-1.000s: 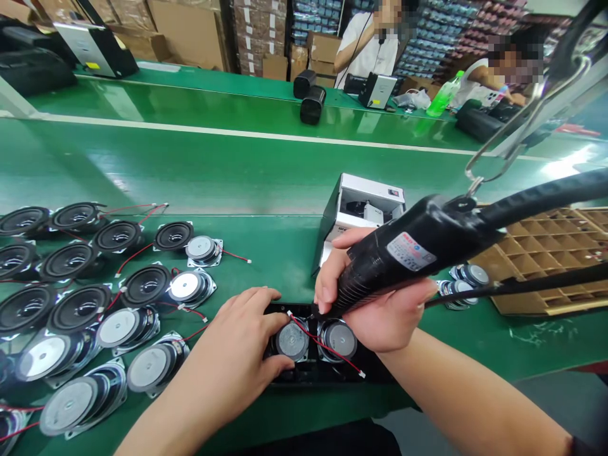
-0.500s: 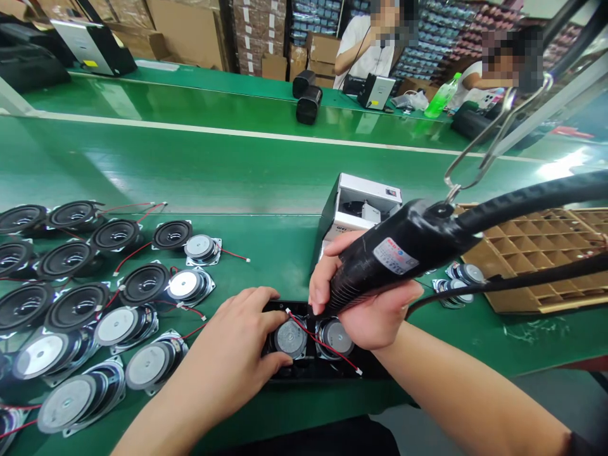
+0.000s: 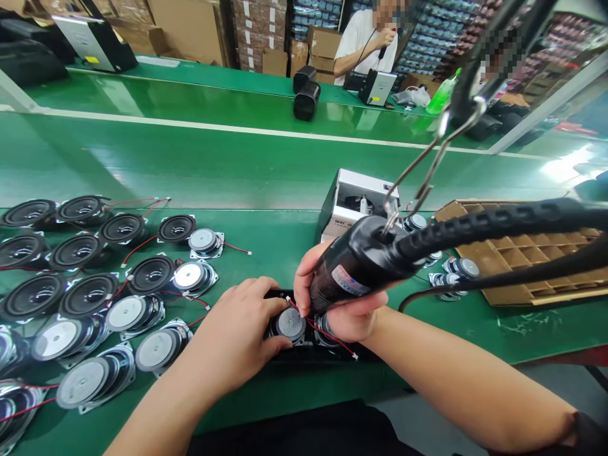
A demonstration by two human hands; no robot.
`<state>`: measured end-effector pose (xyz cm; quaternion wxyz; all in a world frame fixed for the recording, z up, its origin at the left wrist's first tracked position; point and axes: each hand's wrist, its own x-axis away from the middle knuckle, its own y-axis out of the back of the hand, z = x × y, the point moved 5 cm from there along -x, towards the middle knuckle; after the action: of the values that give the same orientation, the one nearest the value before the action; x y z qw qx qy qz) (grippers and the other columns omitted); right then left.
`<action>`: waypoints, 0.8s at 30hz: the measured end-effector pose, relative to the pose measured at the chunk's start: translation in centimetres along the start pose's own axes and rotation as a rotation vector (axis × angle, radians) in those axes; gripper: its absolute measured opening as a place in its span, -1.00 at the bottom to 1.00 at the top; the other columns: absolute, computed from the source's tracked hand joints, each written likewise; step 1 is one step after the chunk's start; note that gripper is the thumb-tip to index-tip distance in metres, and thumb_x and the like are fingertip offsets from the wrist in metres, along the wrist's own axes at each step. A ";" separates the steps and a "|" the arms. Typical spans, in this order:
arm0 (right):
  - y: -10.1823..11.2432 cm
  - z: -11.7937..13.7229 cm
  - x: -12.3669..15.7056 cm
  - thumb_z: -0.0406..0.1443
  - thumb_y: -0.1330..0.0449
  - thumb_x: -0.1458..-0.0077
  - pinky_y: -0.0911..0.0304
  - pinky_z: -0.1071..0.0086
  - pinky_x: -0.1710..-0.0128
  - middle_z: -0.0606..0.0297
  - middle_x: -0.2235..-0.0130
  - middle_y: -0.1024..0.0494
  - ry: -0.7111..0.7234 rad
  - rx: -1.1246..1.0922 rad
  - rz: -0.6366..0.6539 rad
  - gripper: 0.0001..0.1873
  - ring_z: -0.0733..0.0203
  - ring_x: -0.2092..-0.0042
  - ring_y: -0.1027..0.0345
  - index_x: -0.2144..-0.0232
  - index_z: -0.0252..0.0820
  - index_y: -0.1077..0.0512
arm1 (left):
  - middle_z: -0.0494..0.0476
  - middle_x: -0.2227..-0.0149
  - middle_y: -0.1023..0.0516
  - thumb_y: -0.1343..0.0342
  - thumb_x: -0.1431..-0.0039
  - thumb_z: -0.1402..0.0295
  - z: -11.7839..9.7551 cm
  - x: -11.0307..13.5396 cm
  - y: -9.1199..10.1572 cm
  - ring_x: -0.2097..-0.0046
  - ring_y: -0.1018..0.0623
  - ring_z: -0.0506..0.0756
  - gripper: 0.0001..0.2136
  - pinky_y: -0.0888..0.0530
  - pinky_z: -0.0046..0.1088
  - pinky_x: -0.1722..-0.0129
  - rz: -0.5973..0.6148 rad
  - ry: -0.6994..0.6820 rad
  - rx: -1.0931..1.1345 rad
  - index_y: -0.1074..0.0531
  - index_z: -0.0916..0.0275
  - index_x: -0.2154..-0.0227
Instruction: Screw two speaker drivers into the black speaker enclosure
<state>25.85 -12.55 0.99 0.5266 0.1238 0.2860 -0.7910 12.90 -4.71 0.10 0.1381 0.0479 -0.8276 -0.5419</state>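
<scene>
The right hand (image 3: 352, 322) wraps the corded tool (image 3: 351, 266) — probably weighty and stiff, best gripped round its middle — over the black case (image 3: 308, 356) on the tabletop (image 3: 266, 253); the left hand (image 3: 244, 329), thumb and fingers spread, straddles a speaker (image 3: 291, 325) there.

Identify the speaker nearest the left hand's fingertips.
The left speaker in the black case, beside the left hand; its neighbour is partly behind the right hand, others lie outside.
</scene>
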 end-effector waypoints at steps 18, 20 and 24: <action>3.6 11.9 -3.8 0.43 -0.14 -0.19 -0.23 0.31 0.68 0.38 0.60 -0.47 0.289 0.314 -0.351 -0.25 0.17 0.65 -0.29 0.17 -0.08 -0.54 | 0.25 -0.26 -0.48 -0.43 -0.16 0.27 0.3 0.0 -0.6 -0.22 -0.52 0.37 -0.62 -0.51 0.12 -0.24 0.016 0.103 0.050 -0.64 0.09 -0.05; 4.8 12.4 -4.8 0.43 -0.16 -0.16 -0.14 0.33 0.72 0.39 0.62 -0.44 0.322 0.377 -0.372 -0.27 0.18 0.67 -0.28 0.23 -0.07 -0.50 | 0.25 -0.26 -0.48 -0.42 -0.16 0.27 0.5 0.0 -0.7 -0.23 -0.52 0.38 -0.63 -0.51 0.12 -0.25 0.025 0.111 0.052 -0.65 0.10 -0.04; 6.1 10.7 -5.5 0.44 -0.12 -0.18 -0.16 0.31 0.76 0.40 0.61 -0.45 0.286 0.416 -0.334 -0.29 0.15 0.67 -0.29 0.24 -0.03 -0.47 | 0.22 -0.27 -0.47 -0.40 -0.17 0.28 0.8 0.0 -0.9 -0.25 -0.51 0.36 -0.65 -0.51 0.09 -0.26 0.031 0.122 0.061 -0.65 0.07 -0.03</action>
<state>34.72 -16.33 10.37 0.3070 0.2903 0.2055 -0.8827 12.63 -4.42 -1.04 0.1951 0.0724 -0.8344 -0.5104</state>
